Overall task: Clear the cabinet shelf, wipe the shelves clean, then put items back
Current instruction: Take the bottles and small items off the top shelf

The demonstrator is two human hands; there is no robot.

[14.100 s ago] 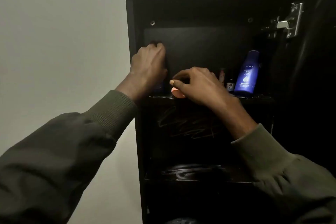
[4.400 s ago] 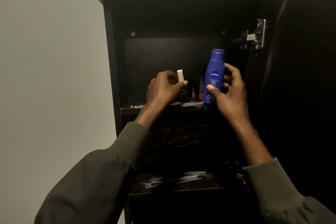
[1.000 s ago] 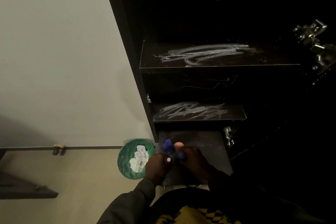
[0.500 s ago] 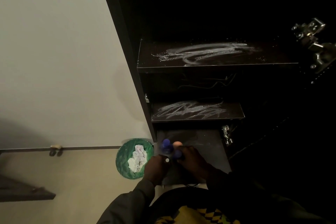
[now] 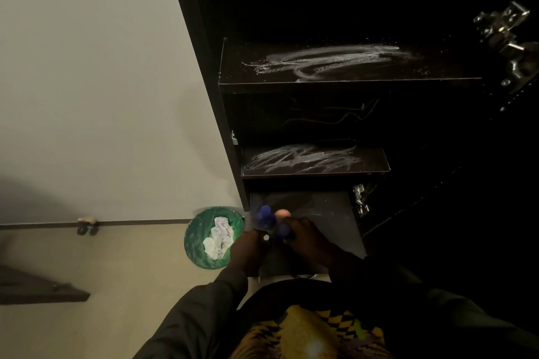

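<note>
1. Shelves w/ white powdery smears: 2, upper shelf & mid shelf.
2. Bottom panel: 1, dark.
3. Hands: 2, left hand & right hand, both low at the bottom panel.
4. Blue bottle: 1 clear; a 2nd blue shape by the right hand, too blurred to tell if separate.
5. Peach-coloured round item: 1.
6. Small white dot-like item: 1, at the left hand.
7. Metal hinges: 2, upper hinge, lower hinge.
8. Green bin: 1; crumpled white paper inside, approx. several pcs, not countable.

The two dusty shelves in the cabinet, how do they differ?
The upper shelf appears wider than the lower shelf. The upper shelf has white powder smeared in long curved swirls; the lower shelf has thinner zigzag streaks. Both are dark, hold no items, and are not yet wiped.
</note>
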